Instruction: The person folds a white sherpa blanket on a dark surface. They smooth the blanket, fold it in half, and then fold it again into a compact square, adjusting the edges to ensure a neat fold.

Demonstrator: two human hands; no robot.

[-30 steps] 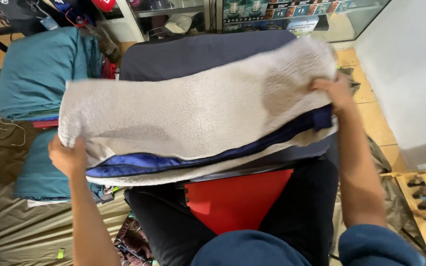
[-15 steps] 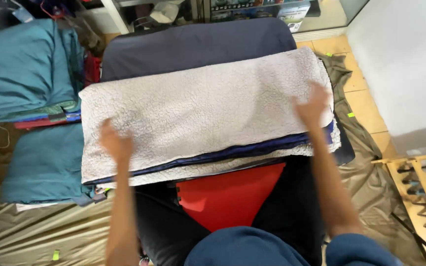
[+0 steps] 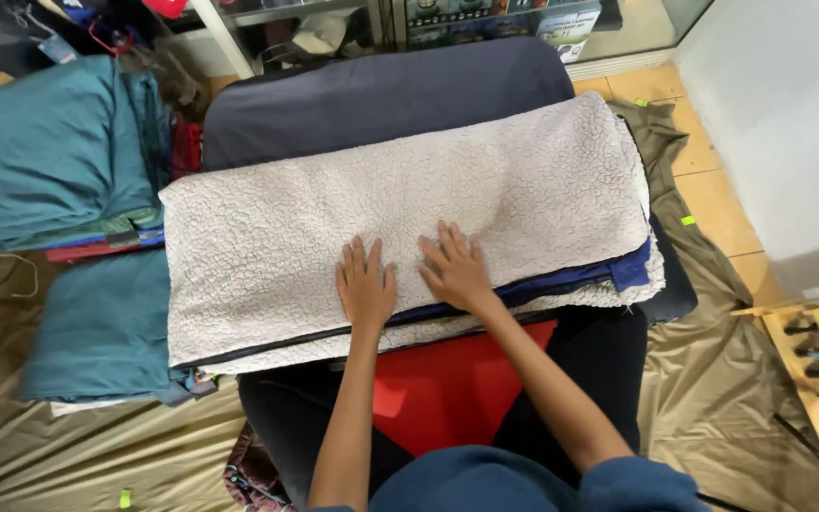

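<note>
- The folded blanket point(image 3: 409, 237), cream fleece with a blue edge showing along its near side, lies across a dark navy cushion point(image 3: 381, 90) in front of the person; the fold looks made, and the step in hand appears to be flattening it.
- Left hand point(image 3: 365, 284) and right hand point(image 3: 454, 268) lie side by side near the middle of the blanket's near half; both are flat, palms down, fingers spread, gripping nothing.
- Judged from this, the next move calls for even pressure outward toward both ends, since the right end point(image 3: 632, 270) shows layers that do not line up, with a blue corner sticking out; a hard push could slide the upper layers off the lower ones.
- A red cloth point(image 3: 447, 384) lies just under the blanket's near edge, over the person's lap.
- To the left, 2 teal bundles: one point(image 3: 54, 142) further off and one point(image 3: 97, 327) nearer, with thin red and blue folded edges point(image 3: 97, 248) between them.
- An olive sheet point(image 3: 713, 379) covers the floor on both sides; small bright green tags point(image 3: 687, 220) sit on it.
- At the top, behind glass, a row of box-shaped packages point(image 3: 514, 14) stands, dark with pale panels; their print is too small to tell.
- A wooden rack point(image 3: 812, 365) lies at the right, below a white wall point(image 3: 789, 114).
</note>
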